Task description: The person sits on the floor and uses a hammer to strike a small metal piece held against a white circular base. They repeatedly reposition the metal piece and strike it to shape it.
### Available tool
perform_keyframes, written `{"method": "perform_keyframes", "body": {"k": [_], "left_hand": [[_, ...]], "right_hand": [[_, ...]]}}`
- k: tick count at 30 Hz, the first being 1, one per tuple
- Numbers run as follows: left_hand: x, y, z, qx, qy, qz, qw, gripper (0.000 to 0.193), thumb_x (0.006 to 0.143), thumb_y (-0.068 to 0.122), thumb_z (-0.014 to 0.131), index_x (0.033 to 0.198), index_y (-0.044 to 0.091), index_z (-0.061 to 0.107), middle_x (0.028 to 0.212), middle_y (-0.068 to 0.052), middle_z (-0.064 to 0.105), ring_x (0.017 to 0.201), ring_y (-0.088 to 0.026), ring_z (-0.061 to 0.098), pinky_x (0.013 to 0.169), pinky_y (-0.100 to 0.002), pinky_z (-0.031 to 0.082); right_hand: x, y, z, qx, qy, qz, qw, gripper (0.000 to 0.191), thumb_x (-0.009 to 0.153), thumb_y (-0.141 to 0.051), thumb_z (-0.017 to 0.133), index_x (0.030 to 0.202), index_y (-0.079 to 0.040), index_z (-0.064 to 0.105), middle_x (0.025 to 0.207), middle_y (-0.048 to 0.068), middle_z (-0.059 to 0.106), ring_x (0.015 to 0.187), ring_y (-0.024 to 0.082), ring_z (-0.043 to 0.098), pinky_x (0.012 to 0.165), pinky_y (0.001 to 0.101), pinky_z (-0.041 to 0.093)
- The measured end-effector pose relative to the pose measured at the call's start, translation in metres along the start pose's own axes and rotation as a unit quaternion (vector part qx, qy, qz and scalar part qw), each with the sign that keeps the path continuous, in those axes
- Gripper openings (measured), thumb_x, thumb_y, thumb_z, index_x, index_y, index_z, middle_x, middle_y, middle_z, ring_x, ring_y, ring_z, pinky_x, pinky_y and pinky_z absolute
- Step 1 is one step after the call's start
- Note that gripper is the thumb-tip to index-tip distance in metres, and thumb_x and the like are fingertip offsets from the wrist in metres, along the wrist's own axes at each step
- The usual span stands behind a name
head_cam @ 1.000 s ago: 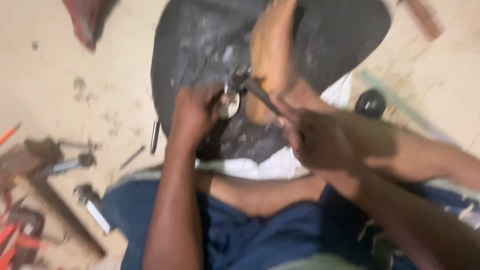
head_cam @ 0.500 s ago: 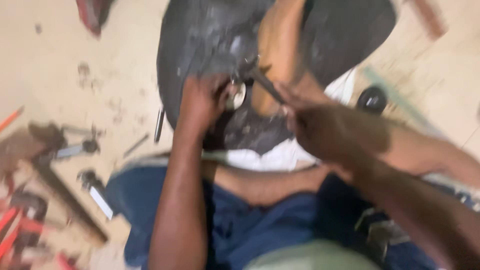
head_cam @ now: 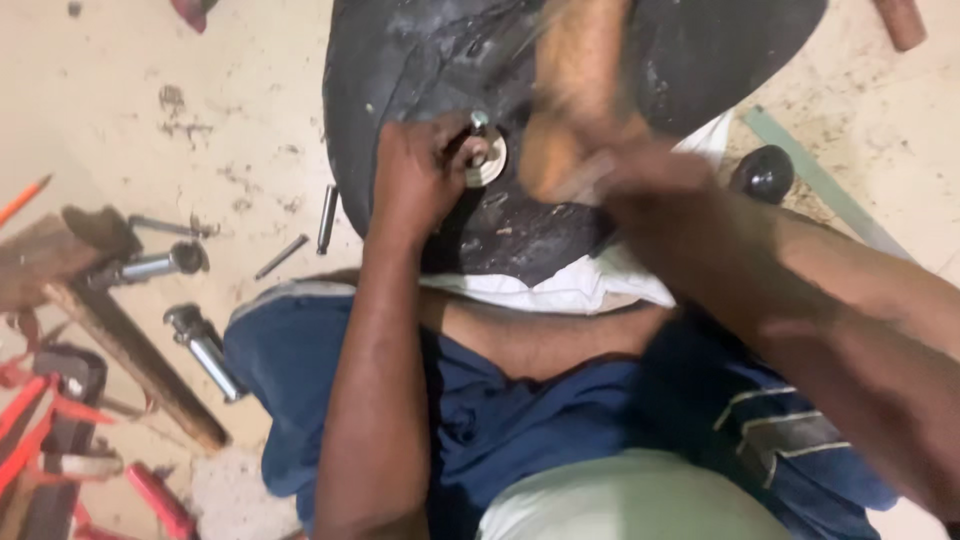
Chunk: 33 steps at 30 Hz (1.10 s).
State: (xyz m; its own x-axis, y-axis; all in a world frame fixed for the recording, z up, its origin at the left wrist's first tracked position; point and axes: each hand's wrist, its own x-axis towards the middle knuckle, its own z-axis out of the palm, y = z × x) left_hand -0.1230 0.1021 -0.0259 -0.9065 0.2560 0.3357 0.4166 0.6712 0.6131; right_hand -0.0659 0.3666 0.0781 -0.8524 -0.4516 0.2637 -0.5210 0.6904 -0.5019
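Note:
A large black, grimy curved panel (head_cam: 420, 60) lies over a white cloth (head_cam: 570, 285) on my lap. My left hand (head_cam: 420, 175) pinches a round silver disc with a bolt (head_cam: 487, 155) that sits on the panel. A bare foot (head_cam: 575, 100) rests on the panel just right of the disc. My right hand (head_cam: 640, 175) is blurred with motion, right of the disc and in front of the foot. Its fingers look closed; the thin dark tool it gripped a moment ago is only a faint smear now.
On the floor to the left lie metal socket pieces (head_cam: 150, 265) (head_cam: 205, 350), a wooden-handled hammer (head_cam: 130, 350), red-handled tools (head_cam: 40, 450) and two small pins (head_cam: 327, 218). A black round knob (head_cam: 765, 172) and a pale green strip (head_cam: 830, 190) lie to the right.
My right hand has pulled its thin tool off the disc and moves fast, now blurred. My left hand stays on the disc. The camera has moved closer.

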Motion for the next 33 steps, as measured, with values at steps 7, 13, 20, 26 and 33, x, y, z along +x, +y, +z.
{"method": "perform_keyframes", "body": {"k": [7, 13, 20, 26, 33], "left_hand": [[0.007, 0.005, 0.005, -0.032, 0.065, -0.034, 0.997, 0.020, 0.086, 0.018, 0.083, 0.098, 0.003, 0.076, 0.090, -0.019, 0.074, 0.078, -0.041, 0.070, 0.071, -0.047, 0.055], [0.001, 0.006, 0.007, 0.003, 0.078, -0.020, 0.997, 0.020, 0.085, 0.020, 0.083, 0.089, 0.002, 0.076, 0.085, -0.019, 0.073, 0.075, -0.042, 0.068, 0.068, -0.050, 0.051], [-0.011, 0.007, 0.006, -0.156, 0.091, -0.084, 0.980, 0.025, 0.089, 0.032, 0.073, 0.095, 0.008, 0.077, 0.085, -0.015, 0.073, 0.079, -0.033, 0.076, 0.075, -0.042, 0.058], [-0.006, 0.008, 0.005, -0.035, 0.068, -0.071, 0.995, 0.028, 0.094, 0.031, 0.077, 0.086, 0.004, 0.076, 0.074, -0.019, 0.070, 0.063, -0.040, 0.066, 0.060, -0.049, 0.050], [-0.007, 0.013, 0.005, -0.023, 0.133, -0.093, 0.986, 0.028, 0.090, 0.035, 0.077, 0.095, 0.008, 0.078, 0.087, -0.015, 0.075, 0.076, -0.040, 0.068, 0.072, -0.047, 0.055]], "right_hand": [[0.017, 0.004, -0.010, 0.029, 0.084, 0.116, 0.989, 0.036, 0.107, -0.004, 0.058, 0.143, -0.001, 0.061, 0.089, 0.012, 0.070, 0.075, 0.022, 0.073, 0.067, 0.0359, 0.059], [0.049, 0.024, -0.016, -0.232, -0.032, -0.183, 0.955, 0.038, 0.103, -0.002, 0.064, 0.140, 0.003, 0.065, 0.091, 0.012, 0.068, 0.075, 0.026, 0.071, 0.066, 0.0372, 0.060], [0.053, -0.002, -0.023, -0.139, 0.024, -0.157, 0.978, 0.035, 0.098, -0.007, 0.069, 0.132, 0.003, 0.066, 0.102, 0.019, 0.074, 0.073, 0.027, 0.069, 0.060, 0.0380, 0.057], [0.055, -0.026, -0.025, 0.032, -0.117, 0.059, 0.991, 0.043, 0.103, -0.007, 0.061, 0.146, -0.001, 0.061, 0.091, 0.019, 0.071, 0.063, 0.023, 0.067, 0.056, 0.0372, 0.055], [0.063, -0.047, -0.045, -0.145, -0.058, -0.129, 0.979, 0.041, 0.106, -0.006, 0.056, 0.145, 0.005, 0.049, 0.103, 0.016, 0.067, 0.080, 0.022, 0.065, 0.066, 0.0333, 0.056]]}}
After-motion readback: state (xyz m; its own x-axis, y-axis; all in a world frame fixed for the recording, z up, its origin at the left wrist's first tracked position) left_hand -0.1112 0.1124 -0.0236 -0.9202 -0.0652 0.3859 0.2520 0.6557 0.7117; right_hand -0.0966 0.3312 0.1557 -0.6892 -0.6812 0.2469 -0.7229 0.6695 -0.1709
